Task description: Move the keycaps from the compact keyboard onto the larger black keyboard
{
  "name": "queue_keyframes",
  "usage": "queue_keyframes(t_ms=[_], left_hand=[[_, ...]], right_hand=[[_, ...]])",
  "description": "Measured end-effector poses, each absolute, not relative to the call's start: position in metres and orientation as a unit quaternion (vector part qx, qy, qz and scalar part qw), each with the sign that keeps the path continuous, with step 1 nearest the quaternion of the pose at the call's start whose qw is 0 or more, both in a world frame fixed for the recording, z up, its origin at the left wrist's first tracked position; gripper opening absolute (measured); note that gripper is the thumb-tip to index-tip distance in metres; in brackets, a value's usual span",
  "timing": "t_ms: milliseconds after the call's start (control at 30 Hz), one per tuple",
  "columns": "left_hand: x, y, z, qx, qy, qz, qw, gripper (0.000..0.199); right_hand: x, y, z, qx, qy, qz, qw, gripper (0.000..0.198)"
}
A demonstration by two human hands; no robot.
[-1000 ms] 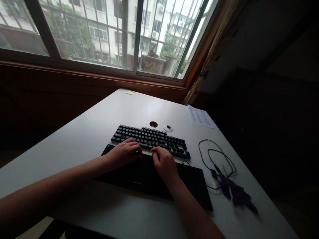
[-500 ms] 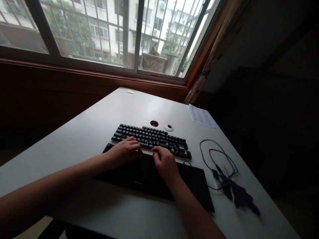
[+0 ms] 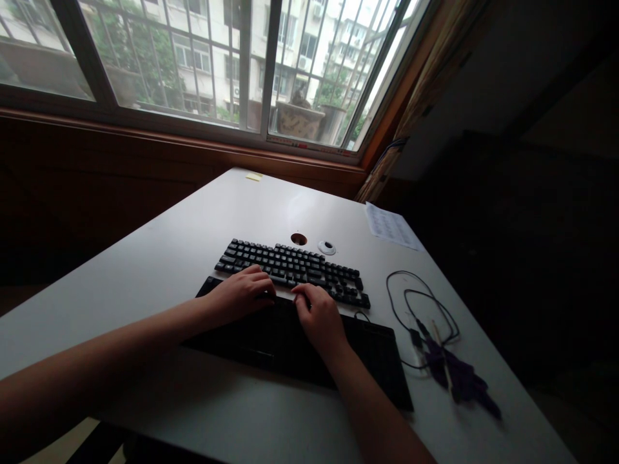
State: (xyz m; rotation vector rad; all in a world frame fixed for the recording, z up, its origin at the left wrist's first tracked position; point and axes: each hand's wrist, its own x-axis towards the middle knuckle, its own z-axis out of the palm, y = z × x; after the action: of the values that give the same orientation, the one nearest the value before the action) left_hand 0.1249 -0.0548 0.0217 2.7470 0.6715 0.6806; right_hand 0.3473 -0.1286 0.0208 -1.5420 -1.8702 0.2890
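A black keyboard base [image 3: 251, 341], bare of keycaps as far as I can see, lies slanted across the desk in front of me. At its far edge, my left hand [image 3: 242, 290] has its fingers bent over the rim, with the thumb on the near side. My right hand [image 3: 320, 316] pinches the same rim a little to the right, index finger and thumb close together. A gap separates the two hands. Anything small between the fingertips is hidden. Just beyond them, black keycaps [image 3: 294, 261] stand on the desk in rows, laid out like a keyboard.
On the white desk [image 3: 169, 258], a round hole [image 3: 298, 239] and its grey cover [image 3: 327, 247] sit behind the keycaps. Right of the base are a looped black cable [image 3: 409, 293], a purple cloth item [image 3: 459, 374] and a thin stick [image 3: 445, 361]. Printed paper [image 3: 393, 225] lies farther back.
Both hands keep nearly the same pose on the rim. The view has shifted very slightly; the desk items stay in place.
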Motion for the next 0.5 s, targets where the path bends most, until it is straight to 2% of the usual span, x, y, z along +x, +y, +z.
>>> queue_keyframes(t_ms=[300, 500], left_hand=[[0.120, -0.053, 0.024, 0.935, 0.234, 0.238, 0.121, 0.022], [0.106, -0.052, 0.031, 0.936, 0.244, 0.233, 0.095, 0.016]], right_hand=[[0.348, -0.130, 0.021, -0.592, -0.723, 0.112, 0.337, 0.021], [0.346, -0.131, 0.021, -0.566, -0.741, 0.107, 0.345, 0.020]])
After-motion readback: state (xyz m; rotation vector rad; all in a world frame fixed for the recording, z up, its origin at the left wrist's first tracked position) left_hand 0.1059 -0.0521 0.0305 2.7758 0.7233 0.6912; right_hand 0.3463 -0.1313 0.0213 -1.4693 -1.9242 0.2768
